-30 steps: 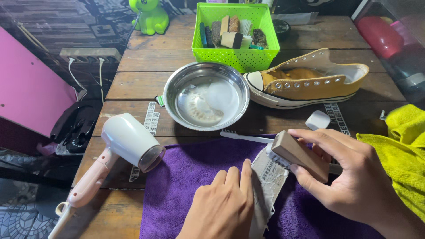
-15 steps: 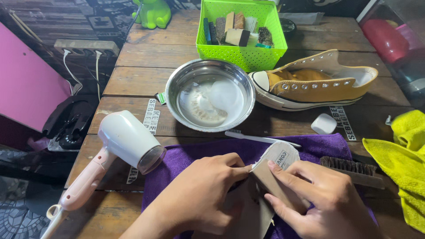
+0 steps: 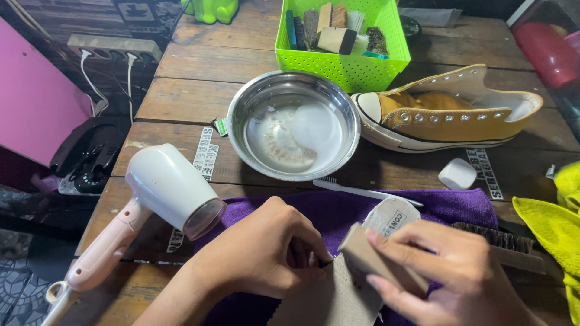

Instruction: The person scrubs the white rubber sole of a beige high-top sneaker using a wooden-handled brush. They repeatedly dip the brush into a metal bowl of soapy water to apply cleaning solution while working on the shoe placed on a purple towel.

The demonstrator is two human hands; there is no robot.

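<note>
The left hand (image 3: 266, 256) is curled shut, pinning a grey insole (image 3: 338, 296) to the purple cloth (image 3: 338, 211) at the near edge of the tabletop (image 3: 193, 102). The right hand (image 3: 447, 274) grips a tan rubbing block (image 3: 377, 259), pressed on the insole; its far end is hidden under the fingers. The insole's near end is cut off below. Beyond lie a white hairdryer (image 3: 163, 193), a steel bowl (image 3: 293, 127), a yellow sneaker (image 3: 447, 111) and a green basket (image 3: 341, 63).

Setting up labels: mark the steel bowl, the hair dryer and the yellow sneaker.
steel bowl (image 3: 338, 99), head view, inner wall near the rim.
hair dryer (image 3: 166, 184), head view, white barrel.
yellow sneaker (image 3: 459, 124), head view, canvas side.
</note>
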